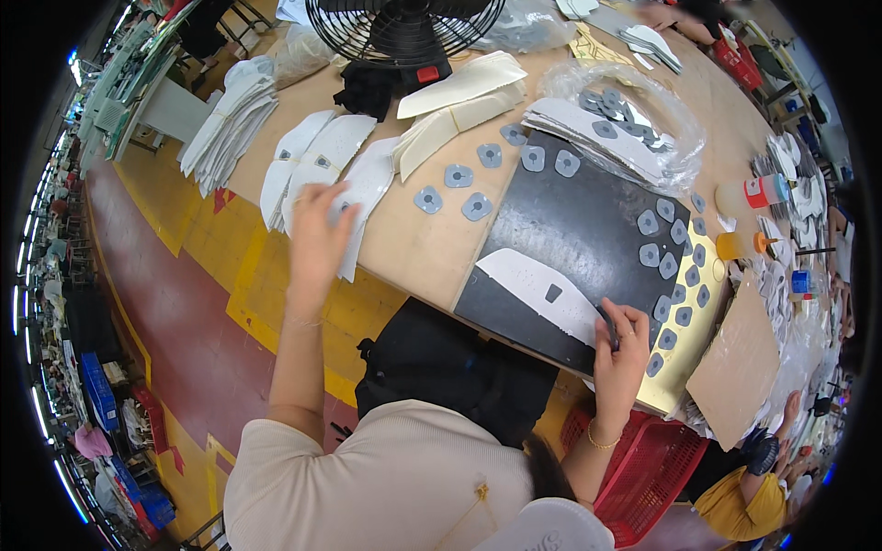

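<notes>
My left hand (319, 230) is over the stacked white curved panels (312, 156) at the table's left edge, thumb and fingers apart. Beneath it lies a loose white panel (367, 179), partly covered by the hand. On the black mat (542, 220) a white curved panel (537, 289) lies flat, with a small dark four-sided patch (553, 293) at its middle. At that panel's right end is my right hand (622, 344), its fingers curled round something dark that I cannot make out. Grey rounded patches (458, 175) with dark centres lie left of the mat and along its right side.
A black fan (404, 32) stands at the back. Cream panel bundles (459, 119) and a plastic bag of grey pieces (675, 138) lie beyond the mat. Bottles (740, 244) and brown card (740, 358) are at right. A red basket (643, 487) sits below the table edge.
</notes>
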